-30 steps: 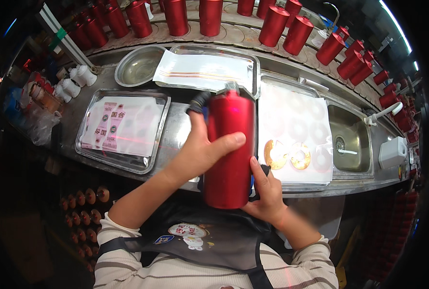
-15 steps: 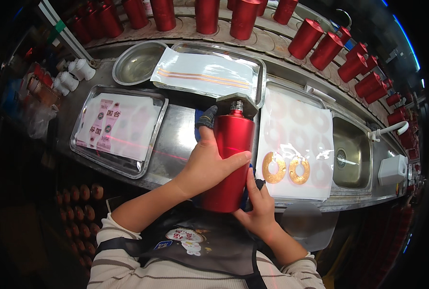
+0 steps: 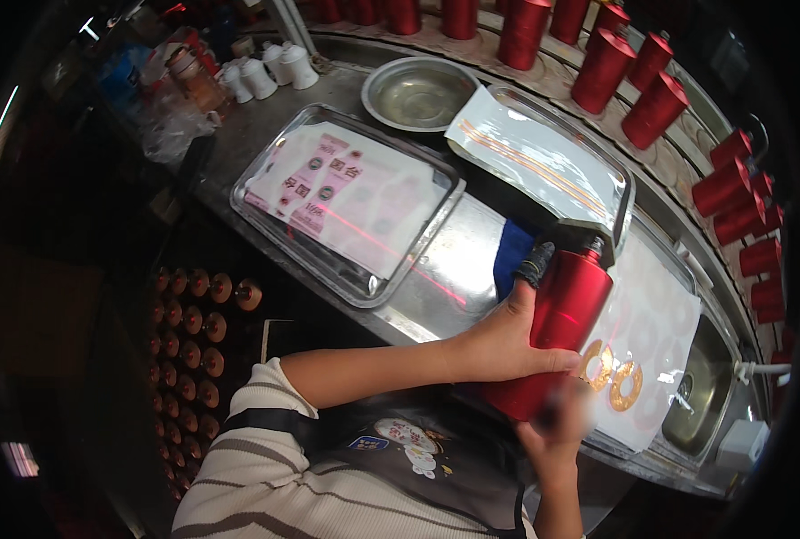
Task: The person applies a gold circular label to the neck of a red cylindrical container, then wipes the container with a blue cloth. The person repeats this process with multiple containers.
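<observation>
My left hand (image 3: 494, 340) grips a glossy red bottle (image 3: 572, 298) with a threaded neck, its thumb laid across the front. Dark covers wrap some fingertips. The bottle leans, neck up and to the right, in front of a dark block (image 3: 565, 232) and a blue cloth (image 3: 510, 254). At the bottle's lower right is my right hand (image 3: 552, 442); its fingers are smeared by motion, so their grip is unclear. Beside the bottle, two gold ring-shaped stickers (image 3: 616, 392) lie on a white sheet (image 3: 653, 346) with faint ring shapes.
A metal tray (image 3: 420, 249) holds pink-printed sheets. Behind it stand a metal bowl (image 3: 373, 103) and a sheet with orange stripes (image 3: 543, 166). A sink (image 3: 707, 413) lies right. Red bottles (image 3: 602, 72) line a curved conveyor; white pots (image 3: 296, 67) stand far left; round-ended pieces (image 3: 198, 286) lower left.
The view has turned left, so the counter appears tilted and shifted right. The bottle leans more to the right in view. My left hand stays on it; my right hand's fingers have blurred.
</observation>
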The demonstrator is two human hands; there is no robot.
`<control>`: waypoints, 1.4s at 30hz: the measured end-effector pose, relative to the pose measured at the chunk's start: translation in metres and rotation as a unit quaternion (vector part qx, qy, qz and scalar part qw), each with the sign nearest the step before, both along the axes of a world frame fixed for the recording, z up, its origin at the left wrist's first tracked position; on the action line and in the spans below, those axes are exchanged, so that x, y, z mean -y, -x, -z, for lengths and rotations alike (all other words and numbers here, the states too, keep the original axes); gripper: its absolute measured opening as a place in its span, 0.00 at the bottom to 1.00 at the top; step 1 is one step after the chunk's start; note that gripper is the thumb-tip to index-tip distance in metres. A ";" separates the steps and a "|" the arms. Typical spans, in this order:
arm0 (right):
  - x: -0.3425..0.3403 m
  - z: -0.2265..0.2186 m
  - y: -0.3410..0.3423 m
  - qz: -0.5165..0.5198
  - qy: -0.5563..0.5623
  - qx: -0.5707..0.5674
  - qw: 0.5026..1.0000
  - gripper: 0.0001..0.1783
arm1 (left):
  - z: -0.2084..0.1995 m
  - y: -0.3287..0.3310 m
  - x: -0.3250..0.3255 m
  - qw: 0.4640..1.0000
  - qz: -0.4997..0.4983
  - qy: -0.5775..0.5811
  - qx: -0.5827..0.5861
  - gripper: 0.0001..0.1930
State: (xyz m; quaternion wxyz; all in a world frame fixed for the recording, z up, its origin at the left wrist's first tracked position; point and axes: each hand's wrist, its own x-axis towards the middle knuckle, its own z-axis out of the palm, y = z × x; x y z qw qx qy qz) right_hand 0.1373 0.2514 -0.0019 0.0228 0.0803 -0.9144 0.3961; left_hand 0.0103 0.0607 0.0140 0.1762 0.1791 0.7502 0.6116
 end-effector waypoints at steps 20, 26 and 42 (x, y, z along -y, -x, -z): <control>-0.009 -0.026 0.015 0.138 0.076 0.072 0.985 0.49 | 0.036 0.165 0.266 0.889 -0.134 0.370 -0.236 0.29; -0.009 -0.028 0.016 0.134 0.083 0.079 0.984 0.47 | 0.040 0.167 0.245 0.892 -0.063 0.354 -0.273 0.26; -0.003 -0.039 0.024 0.112 0.095 0.094 0.985 0.47 | 0.040 0.199 0.238 0.964 -0.068 0.230 -0.113 0.14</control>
